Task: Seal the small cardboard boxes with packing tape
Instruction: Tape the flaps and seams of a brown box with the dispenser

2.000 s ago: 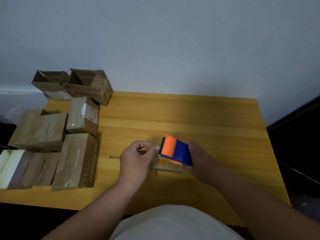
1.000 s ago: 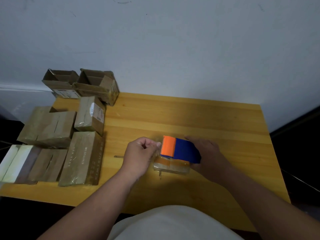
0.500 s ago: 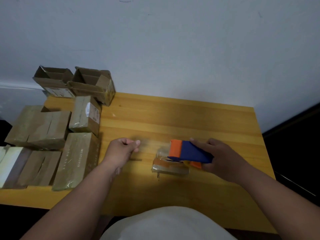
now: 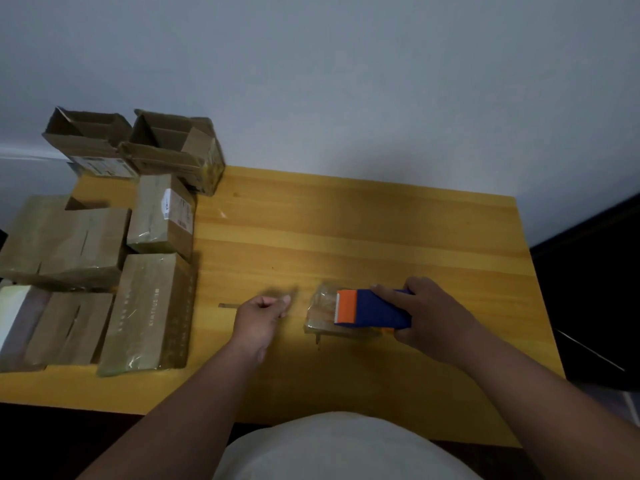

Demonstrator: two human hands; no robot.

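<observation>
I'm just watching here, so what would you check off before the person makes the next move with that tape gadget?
1. Tape dispenser in a firm grip: ok, the right hand is wrapped around its blue body.
2. Small box under the dispenser lying flat on the table: ok.
3. Left hand steadying the small box: not ok, it is curled beside the box and apart from it.
4. Tape stuck down across the box: cannot tell, the surface looks glossy but blurred.
5. Tape cut free from the dispenser: cannot tell.
6. More boxes to do: ok, two open boxes stand at the far left corner.
</observation>
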